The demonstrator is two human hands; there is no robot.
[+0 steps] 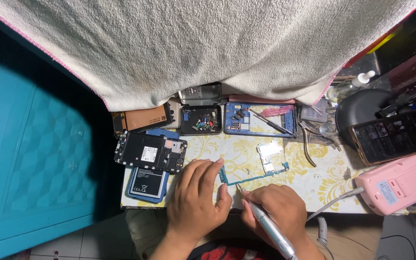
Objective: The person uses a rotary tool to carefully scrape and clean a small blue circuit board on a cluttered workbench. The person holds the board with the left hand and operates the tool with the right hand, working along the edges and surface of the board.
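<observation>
My right hand (275, 209) grips a silver pen-shaped rotary tool (269, 225) with a grey cable; its tip touches a thin blue-green circuit board (256, 177) lying on the yellow-patterned table (328, 178). My left hand (197, 197) rests flat beside the board's left end, fingers spread, holding it down. A metal-shielded part (270, 156) of the board lies just beyond the tool tip.
A black phone frame (150, 152) and a blue battery (146, 182) lie at left. A small black parts tray (201, 120), a blue phone shell (260, 119), tweezers and pliers (309, 139) sit behind. A pink device (400, 183) and a lit phone (395, 136) are at right. A white towel (208, 43) hangs above.
</observation>
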